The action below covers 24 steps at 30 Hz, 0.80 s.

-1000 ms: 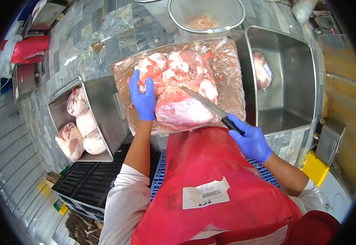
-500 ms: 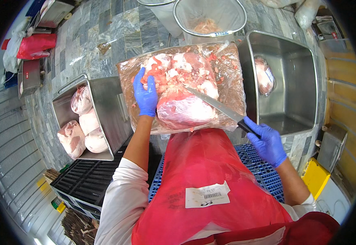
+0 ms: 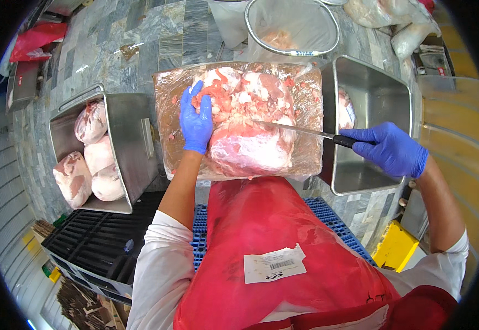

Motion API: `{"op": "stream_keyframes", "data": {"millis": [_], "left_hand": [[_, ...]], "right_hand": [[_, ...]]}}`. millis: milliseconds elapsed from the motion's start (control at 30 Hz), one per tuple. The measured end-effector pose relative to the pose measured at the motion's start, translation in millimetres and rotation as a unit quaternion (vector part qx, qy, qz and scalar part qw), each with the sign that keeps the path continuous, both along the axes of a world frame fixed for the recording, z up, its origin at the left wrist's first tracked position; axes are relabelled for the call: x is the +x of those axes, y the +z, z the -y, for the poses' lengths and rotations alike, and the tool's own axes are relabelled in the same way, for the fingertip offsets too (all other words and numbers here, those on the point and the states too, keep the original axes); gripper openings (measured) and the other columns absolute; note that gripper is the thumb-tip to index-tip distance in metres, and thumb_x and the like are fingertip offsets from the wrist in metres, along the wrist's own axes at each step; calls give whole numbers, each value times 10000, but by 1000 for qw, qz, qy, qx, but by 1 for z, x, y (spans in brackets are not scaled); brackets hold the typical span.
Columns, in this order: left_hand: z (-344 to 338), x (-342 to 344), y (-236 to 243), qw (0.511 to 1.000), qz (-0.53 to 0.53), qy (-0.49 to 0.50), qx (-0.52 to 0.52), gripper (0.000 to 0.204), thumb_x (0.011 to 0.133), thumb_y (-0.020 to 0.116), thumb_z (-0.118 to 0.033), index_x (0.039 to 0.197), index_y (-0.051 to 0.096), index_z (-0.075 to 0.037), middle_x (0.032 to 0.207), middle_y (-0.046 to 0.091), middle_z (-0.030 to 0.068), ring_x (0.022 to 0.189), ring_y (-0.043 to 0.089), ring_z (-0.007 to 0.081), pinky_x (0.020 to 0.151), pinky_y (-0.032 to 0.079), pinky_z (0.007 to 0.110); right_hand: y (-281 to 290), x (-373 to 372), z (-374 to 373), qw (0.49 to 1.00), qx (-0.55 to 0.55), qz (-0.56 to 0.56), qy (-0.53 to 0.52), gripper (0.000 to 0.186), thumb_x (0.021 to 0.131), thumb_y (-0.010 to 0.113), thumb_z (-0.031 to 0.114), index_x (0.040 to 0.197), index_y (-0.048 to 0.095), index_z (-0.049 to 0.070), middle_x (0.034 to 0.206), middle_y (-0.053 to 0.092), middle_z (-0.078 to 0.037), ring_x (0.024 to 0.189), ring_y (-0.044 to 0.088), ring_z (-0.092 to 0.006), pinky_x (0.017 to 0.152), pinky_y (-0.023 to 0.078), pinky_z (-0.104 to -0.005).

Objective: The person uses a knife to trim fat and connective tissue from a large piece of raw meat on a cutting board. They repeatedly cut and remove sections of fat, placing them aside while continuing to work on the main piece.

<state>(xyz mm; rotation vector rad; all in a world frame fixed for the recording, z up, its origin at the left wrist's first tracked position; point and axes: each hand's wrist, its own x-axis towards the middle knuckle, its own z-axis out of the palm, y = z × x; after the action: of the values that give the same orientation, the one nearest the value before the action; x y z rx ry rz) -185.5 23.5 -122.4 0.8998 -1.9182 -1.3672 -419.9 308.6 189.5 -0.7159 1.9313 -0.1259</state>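
Observation:
A large boneless-looking cut of raw meat [image 3: 250,151] lies spread open, its pale red inner side with fat facing up at the far part. Beneath it is a plastic-wrapped brownish block [image 3: 308,99]. My blue-gloved left hand [image 3: 196,124] grips the left edge of the meat, thumb apart from the fingers around a red flap. In my blue-gloved right hand [image 3: 390,148] is the black handle of a long knife [image 3: 302,130]. The blade runs leftward across the meat, nearly level, its tip at the middle where lean and fat meet.
A steel tub [image 3: 140,124] at left holds several meat pieces [image 3: 99,154]. At right, another steel tub [image 3: 379,104] contains one wrapped piece [image 3: 346,110]. A hoop-rimmed, bag-lined bin [image 3: 327,47] with scraps stands beyond the block. Blue plastic grating [image 3: 335,223] lies near my red apron.
My right hand has swung outward to the right and farther away, turning the knife from slanted to nearly level. My left hand keeps its place on the meat. The whole view has shifted slightly.

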Motion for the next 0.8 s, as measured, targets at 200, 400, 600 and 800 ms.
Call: {"op": "stream_keyframes", "data": {"millis": [200,400,600,800], "left_hand": [[-6,-5,13,1000,3,8,-13,420,1011,678,-234,1380,670,-33,1432,615,184,1376,539,336,1183,387,426],[-12,-1,21,996,43,20,-70,415,1033,642,-216,1402,644,-26,1433,631,175,1376,546,330,1186,387,422],[-12,-2,30,996,61,23,-63,432,1016,660,-238,1393,653,-28,1450,593,224,1369,544,386,1172,404,439],[-12,-2,16,986,78,60,-134,445,988,679,-273,1344,679,-4,1405,585,252,1286,581,412,1112,445,462]], "right_hand": [[16,-12,56,995,7,4,99,334,1044,638,223,1346,707,98,702,476,-205,601,448,-161,626,498,-372],[45,37,95,987,97,-77,98,334,1020,642,220,1322,717,98,765,620,-267,591,594,-306,633,521,-413],[53,65,117,980,136,-113,86,324,1009,641,243,1297,728,124,811,657,-281,692,680,-413,654,539,-455],[-3,115,42,971,9,-223,90,380,987,681,302,1340,706,164,793,692,-249,711,697,-442,655,561,-519]]}}
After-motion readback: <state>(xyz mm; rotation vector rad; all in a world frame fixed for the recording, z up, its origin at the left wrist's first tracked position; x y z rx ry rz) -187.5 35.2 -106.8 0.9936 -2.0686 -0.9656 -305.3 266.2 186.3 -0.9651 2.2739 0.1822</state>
